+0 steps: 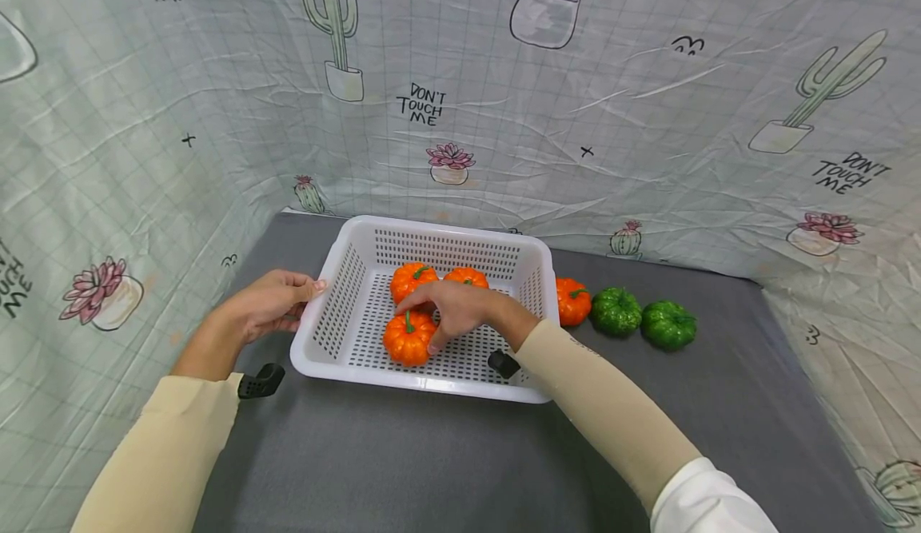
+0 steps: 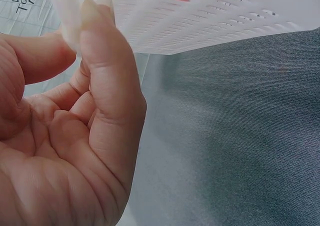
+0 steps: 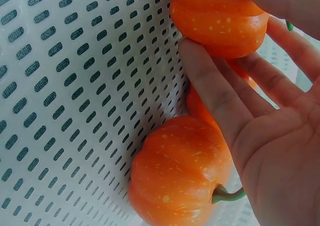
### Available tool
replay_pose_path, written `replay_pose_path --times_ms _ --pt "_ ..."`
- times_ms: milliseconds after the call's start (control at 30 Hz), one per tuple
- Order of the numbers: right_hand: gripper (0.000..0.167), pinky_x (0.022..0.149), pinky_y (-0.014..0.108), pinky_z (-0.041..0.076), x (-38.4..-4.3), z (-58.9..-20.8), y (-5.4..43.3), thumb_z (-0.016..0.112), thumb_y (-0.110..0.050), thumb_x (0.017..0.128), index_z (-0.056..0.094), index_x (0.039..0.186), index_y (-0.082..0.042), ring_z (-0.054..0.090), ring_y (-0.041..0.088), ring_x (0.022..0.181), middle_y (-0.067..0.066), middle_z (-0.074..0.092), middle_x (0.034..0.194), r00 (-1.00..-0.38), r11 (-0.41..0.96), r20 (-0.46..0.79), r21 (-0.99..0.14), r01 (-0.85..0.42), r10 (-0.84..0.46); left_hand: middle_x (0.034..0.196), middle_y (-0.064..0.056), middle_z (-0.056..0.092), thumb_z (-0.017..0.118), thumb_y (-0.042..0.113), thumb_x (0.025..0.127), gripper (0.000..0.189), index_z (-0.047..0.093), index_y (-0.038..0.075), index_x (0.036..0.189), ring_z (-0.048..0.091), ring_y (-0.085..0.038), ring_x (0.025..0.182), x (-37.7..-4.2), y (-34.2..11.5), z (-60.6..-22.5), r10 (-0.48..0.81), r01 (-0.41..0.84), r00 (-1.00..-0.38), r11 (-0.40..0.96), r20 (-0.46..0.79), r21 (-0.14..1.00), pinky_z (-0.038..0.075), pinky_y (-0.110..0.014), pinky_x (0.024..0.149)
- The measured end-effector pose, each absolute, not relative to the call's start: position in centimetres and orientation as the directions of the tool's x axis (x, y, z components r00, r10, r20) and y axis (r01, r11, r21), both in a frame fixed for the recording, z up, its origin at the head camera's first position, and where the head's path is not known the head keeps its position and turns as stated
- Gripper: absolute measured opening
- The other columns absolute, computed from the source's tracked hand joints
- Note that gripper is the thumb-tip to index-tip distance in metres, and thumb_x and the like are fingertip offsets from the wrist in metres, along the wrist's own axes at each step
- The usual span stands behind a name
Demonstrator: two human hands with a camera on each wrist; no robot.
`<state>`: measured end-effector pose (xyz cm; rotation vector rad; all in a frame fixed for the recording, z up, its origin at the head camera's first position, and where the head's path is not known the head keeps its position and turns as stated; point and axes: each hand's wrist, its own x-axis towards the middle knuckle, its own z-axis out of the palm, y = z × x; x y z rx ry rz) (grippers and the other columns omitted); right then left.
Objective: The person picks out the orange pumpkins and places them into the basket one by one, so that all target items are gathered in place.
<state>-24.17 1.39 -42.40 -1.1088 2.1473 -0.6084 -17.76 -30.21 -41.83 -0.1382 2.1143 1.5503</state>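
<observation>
Three pumpkins lie in the basket

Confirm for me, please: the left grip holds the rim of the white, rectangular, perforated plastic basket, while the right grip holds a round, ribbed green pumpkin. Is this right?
Not quite: the colour is wrong. The right grip holds a round, ribbed orange pumpkin, as the head view shows; the left grip does hold the white basket by its rim.

the basket looks smooth, faintly glossy plastic, its orange pumpkins slick and shiny, the green pumpkins at three o'clock glossy but bumpy, the table at six o'clock matt, woven cloth, and the curtain at twelve creased cloth.
</observation>
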Motion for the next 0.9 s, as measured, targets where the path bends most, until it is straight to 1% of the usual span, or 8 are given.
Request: replay_pose_path --times_ms 233,500,733,900 --pt "0.069 0.116 0.043 0.046 -24.1 -42.3 1.4 0.086 -0.003 0.081 0.061 0.144 -0.017 0.056 0.028 0.134 0.002 0.058 0.149 -0.427 0.526 -0.33 -0.68 -0.512 -0.842 0.097 -0.001 0.073 0.056 0.031 0.109 0.043 0.058 -0.008 0.128 0.072 -0.018 0.09 -17.7 -30.2 -41.8 0.208 -0.371 -0.866 0.345 -0.456 0.862 0.062 -0.04 0.079" --pt "0.062 0.111 0.039 0.05 -24.2 -42.1 2.0 0.084 -0.002 0.083 0.065 0.14 -0.018 0.06 0.024 0.125 0.001 0.064 0.142 -0.435 0.517 -0.313 -0.69 -0.506 -0.844 0.096 0.0 0.074 0.055 0.031 0.109 0.042 0.06 -0.007 0.126 0.071 -0.016 0.089 -17.6 -30.0 -41.7 0.21 -0.369 -0.866 0.346 -0.455 0.863 0.061 -0.039 0.078" --pt "0.056 0.106 0.043 0.053 -24.5 -41.0 3.1 0.084 -0.002 0.084 0.067 0.138 -0.01 0.066 0.03 0.121 0.008 0.066 0.141 -0.463 0.506 -0.283 -0.717 -0.479 -0.84 0.099 0.0 0.074 0.055 0.032 0.109 0.044 0.058 -0.007 0.13 0.072 -0.016 0.091 -17.6 -30.0 -41.6 0.209 -0.373 -0.861 0.358 -0.463 0.856 0.061 -0.039 0.08" --pt "0.055 0.101 0.038 0.057 -24.7 -40.0 4.3 0.084 -0.003 0.084 0.067 0.137 -0.006 0.067 0.036 0.122 0.013 0.067 0.141 -0.488 0.493 -0.257 -0.746 -0.449 -0.834 0.101 -0.001 0.074 0.054 0.033 0.11 0.045 0.058 -0.007 0.13 0.072 -0.017 0.092 -17.6 -29.9 -41.6 0.214 -0.375 -0.858 0.361 -0.467 0.854 0.061 -0.04 0.08"
